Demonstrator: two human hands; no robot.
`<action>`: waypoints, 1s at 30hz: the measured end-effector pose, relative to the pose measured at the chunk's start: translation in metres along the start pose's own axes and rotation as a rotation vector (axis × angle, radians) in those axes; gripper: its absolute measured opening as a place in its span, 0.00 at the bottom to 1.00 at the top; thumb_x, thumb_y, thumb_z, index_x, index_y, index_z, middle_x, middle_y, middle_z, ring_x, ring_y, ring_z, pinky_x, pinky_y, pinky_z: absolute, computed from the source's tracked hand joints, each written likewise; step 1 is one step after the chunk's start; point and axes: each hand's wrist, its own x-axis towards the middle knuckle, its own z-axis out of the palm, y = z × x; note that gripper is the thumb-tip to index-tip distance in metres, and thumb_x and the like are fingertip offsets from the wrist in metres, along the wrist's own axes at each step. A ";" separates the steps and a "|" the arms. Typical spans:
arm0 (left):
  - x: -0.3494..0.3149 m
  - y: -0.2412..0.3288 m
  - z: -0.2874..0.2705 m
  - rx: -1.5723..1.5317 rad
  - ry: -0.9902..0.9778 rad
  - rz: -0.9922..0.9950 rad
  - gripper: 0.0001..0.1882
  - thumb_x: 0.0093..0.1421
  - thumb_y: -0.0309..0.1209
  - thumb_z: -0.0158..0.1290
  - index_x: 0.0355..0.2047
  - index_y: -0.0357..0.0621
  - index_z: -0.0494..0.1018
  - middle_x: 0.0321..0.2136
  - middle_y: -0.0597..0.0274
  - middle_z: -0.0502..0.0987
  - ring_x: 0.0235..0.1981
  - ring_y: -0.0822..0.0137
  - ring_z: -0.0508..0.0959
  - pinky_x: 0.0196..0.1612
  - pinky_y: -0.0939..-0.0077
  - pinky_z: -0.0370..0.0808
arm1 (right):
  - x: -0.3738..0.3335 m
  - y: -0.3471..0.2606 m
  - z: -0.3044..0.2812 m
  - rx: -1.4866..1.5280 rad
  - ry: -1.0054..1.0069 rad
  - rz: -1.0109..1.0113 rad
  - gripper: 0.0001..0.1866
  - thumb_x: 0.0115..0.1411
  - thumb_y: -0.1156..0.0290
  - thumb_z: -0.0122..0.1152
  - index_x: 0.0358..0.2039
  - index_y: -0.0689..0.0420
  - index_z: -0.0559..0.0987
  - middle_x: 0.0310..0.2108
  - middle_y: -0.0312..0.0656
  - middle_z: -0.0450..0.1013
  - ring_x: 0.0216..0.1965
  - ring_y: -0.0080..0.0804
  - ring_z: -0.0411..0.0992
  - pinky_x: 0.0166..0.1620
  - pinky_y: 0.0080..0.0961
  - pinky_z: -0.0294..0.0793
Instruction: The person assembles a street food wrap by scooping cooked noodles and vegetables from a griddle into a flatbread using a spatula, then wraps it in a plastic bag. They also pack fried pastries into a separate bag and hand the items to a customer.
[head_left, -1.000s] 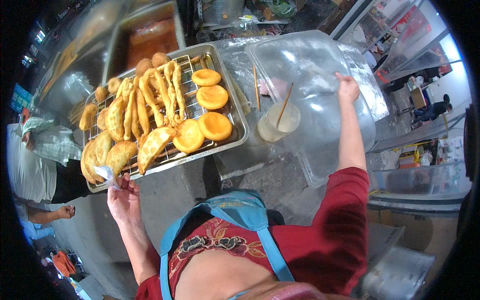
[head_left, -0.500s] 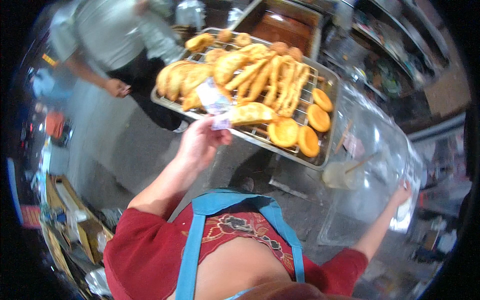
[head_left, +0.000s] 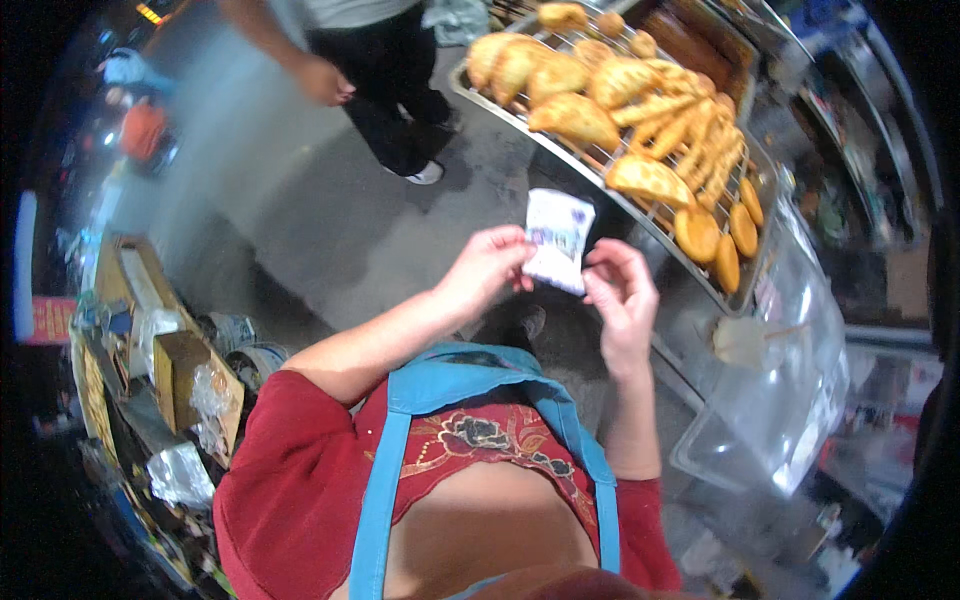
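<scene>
A small white packet (head_left: 558, 240) with purple-blue print is held upright in front of my chest. At its left edge my left hand (head_left: 492, 262) pinches it between thumb and fingers. My right hand (head_left: 622, 295) has its thumb and fingertips closed on the lower right edge. Just beyond the hands, a metal tray (head_left: 620, 195) with a wire rack carries fried food. On it lie half-moon turnovers (head_left: 575, 120), long twisted dough sticks (head_left: 715, 155) and round flat cakes (head_left: 697, 233).
Right of the tray, a clear plastic cover (head_left: 800, 400) spreads over the side surface, with a pale cup (head_left: 738, 342) by it. A person in dark trousers (head_left: 375, 75) stands beyond the tray's left end. Open cardboard boxes (head_left: 180, 375) and crumpled clear plastic (head_left: 182, 475) lie at left.
My right hand has come from the far right to the packet. My left hand has drawn the packet away from the tray toward my chest. The view has shifted, placing the tray farther right.
</scene>
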 end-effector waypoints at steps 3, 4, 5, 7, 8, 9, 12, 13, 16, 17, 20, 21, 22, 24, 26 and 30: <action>-0.026 -0.009 -0.026 0.157 -0.065 -0.036 0.08 0.58 0.29 0.49 0.34 0.40 0.73 0.25 0.65 0.75 0.25 0.75 0.74 0.30 0.82 0.72 | -0.002 0.023 0.035 0.076 -0.125 0.190 0.05 0.51 0.77 0.57 0.30 0.60 0.74 0.26 0.33 0.72 0.26 0.16 0.67 0.30 0.14 0.65; -0.033 -0.011 -0.035 0.238 -0.045 -0.072 0.08 0.58 0.29 0.49 0.34 0.40 0.74 0.25 0.65 0.75 0.25 0.75 0.74 0.30 0.83 0.72 | -0.005 0.030 0.041 0.112 -0.156 0.240 0.07 0.48 0.76 0.59 0.29 0.61 0.73 0.24 0.33 0.70 0.25 0.18 0.66 0.28 0.17 0.66; -0.039 -0.012 -0.044 0.311 -0.052 -0.122 0.08 0.58 0.29 0.49 0.34 0.40 0.74 0.25 0.65 0.75 0.25 0.76 0.74 0.30 0.83 0.72 | -0.005 0.039 0.049 0.032 -0.167 0.337 0.05 0.47 0.78 0.57 0.27 0.61 0.73 0.23 0.33 0.69 0.23 0.17 0.65 0.27 0.16 0.65; -0.050 -0.016 -0.056 0.207 -0.012 -0.172 0.09 0.58 0.30 0.49 0.37 0.40 0.73 0.26 0.66 0.75 0.25 0.76 0.74 0.29 0.82 0.70 | -0.004 0.054 0.061 0.093 -0.226 0.367 0.05 0.45 0.78 0.57 0.26 0.61 0.73 0.23 0.33 0.69 0.23 0.16 0.65 0.26 0.15 0.64; -0.056 -0.018 -0.061 0.151 0.015 -0.137 0.09 0.58 0.30 0.49 0.37 0.40 0.73 0.26 0.67 0.74 0.26 0.76 0.73 0.30 0.82 0.70 | -0.003 0.061 0.067 0.107 -0.284 0.324 0.06 0.45 0.78 0.57 0.27 0.61 0.73 0.23 0.33 0.70 0.23 0.17 0.65 0.26 0.15 0.64; -0.062 -0.019 -0.066 0.115 0.064 -0.130 0.10 0.57 0.30 0.50 0.38 0.40 0.72 0.26 0.67 0.74 0.27 0.76 0.73 0.31 0.82 0.70 | -0.001 0.068 0.074 0.086 -0.322 0.346 0.07 0.44 0.78 0.57 0.27 0.61 0.74 0.23 0.33 0.70 0.23 0.17 0.65 0.26 0.16 0.65; -0.078 -0.023 -0.082 -0.016 0.245 -0.010 0.10 0.57 0.30 0.51 0.38 0.41 0.70 0.27 0.68 0.74 0.29 0.76 0.73 0.33 0.81 0.69 | 0.017 0.086 0.103 0.104 -0.476 0.312 0.09 0.43 0.76 0.57 0.28 0.63 0.74 0.25 0.35 0.71 0.26 0.21 0.67 0.31 0.19 0.68; -0.084 -0.023 -0.088 0.003 0.314 -0.016 0.09 0.56 0.30 0.51 0.37 0.41 0.70 0.27 0.68 0.74 0.30 0.75 0.73 0.34 0.81 0.69 | 0.024 0.091 0.114 0.117 -0.539 0.313 0.09 0.43 0.75 0.57 0.27 0.63 0.74 0.25 0.35 0.71 0.26 0.21 0.67 0.32 0.20 0.68; -0.104 -0.031 -0.109 0.029 0.451 -0.002 0.08 0.56 0.31 0.52 0.35 0.42 0.70 0.28 0.67 0.74 0.31 0.75 0.72 0.36 0.81 0.68 | 0.040 0.106 0.148 -0.090 -0.782 0.129 0.05 0.43 0.77 0.56 0.23 0.63 0.72 0.24 0.34 0.66 0.26 0.20 0.65 0.30 0.18 0.65; -0.110 -0.038 -0.115 -0.013 0.516 0.059 0.11 0.53 0.32 0.56 0.36 0.43 0.70 0.27 0.69 0.73 0.25 0.77 0.72 0.29 0.84 0.67 | 0.042 0.110 0.161 -0.146 -0.876 0.054 0.04 0.44 0.78 0.55 0.23 0.63 0.71 0.25 0.33 0.65 0.26 0.18 0.65 0.30 0.16 0.64; -0.136 -0.062 -0.124 -0.194 0.773 0.259 0.09 0.53 0.27 0.56 0.35 0.44 0.70 0.31 0.68 0.73 0.30 0.77 0.73 0.32 0.83 0.68 | 0.032 0.119 0.192 -0.196 -1.017 0.013 0.04 0.43 0.79 0.55 0.21 0.64 0.71 0.25 0.33 0.62 0.26 0.19 0.64 0.29 0.16 0.63; -0.147 -0.067 -0.127 -0.236 0.844 0.339 0.09 0.53 0.26 0.55 0.35 0.44 0.70 0.32 0.67 0.73 0.32 0.76 0.73 0.33 0.82 0.69 | 0.027 0.120 0.205 -0.191 -1.066 -0.031 0.03 0.43 0.79 0.54 0.21 0.64 0.71 0.25 0.33 0.62 0.26 0.19 0.64 0.30 0.16 0.63; -0.156 -0.073 -0.132 -0.268 0.907 0.416 0.08 0.53 0.24 0.55 0.35 0.44 0.71 0.34 0.67 0.73 0.35 0.75 0.73 0.35 0.81 0.70 | 0.021 0.122 0.217 -0.208 -1.066 0.024 0.08 0.39 0.77 0.56 0.20 0.65 0.67 0.23 0.39 0.63 0.24 0.26 0.62 0.30 0.20 0.63; -0.184 -0.076 -0.140 -0.223 0.904 0.455 0.07 0.53 0.22 0.53 0.34 0.42 0.73 0.38 0.65 0.72 0.39 0.73 0.72 0.39 0.80 0.71 | -0.001 0.113 0.240 -0.180 -1.107 0.205 0.06 0.42 0.78 0.56 0.21 0.64 0.69 0.23 0.36 0.64 0.26 0.23 0.64 0.32 0.19 0.64; -0.211 -0.078 -0.147 -0.150 0.909 0.428 0.08 0.53 0.20 0.52 0.34 0.40 0.76 0.41 0.62 0.69 0.44 0.68 0.71 0.46 0.78 0.70 | -0.028 0.106 0.262 -0.070 -1.145 0.431 0.05 0.46 0.80 0.55 0.27 0.63 0.73 0.26 0.34 0.68 0.30 0.21 0.67 0.35 0.18 0.66; -0.270 -0.099 -0.174 -0.074 0.988 0.389 0.13 0.54 0.20 0.51 0.41 0.40 0.74 0.38 0.62 0.70 0.38 0.72 0.72 0.39 0.79 0.71 | -0.087 0.098 0.317 -0.121 -1.254 0.602 0.15 0.47 0.82 0.53 0.38 0.66 0.74 0.36 0.43 0.74 0.35 0.27 0.72 0.39 0.22 0.71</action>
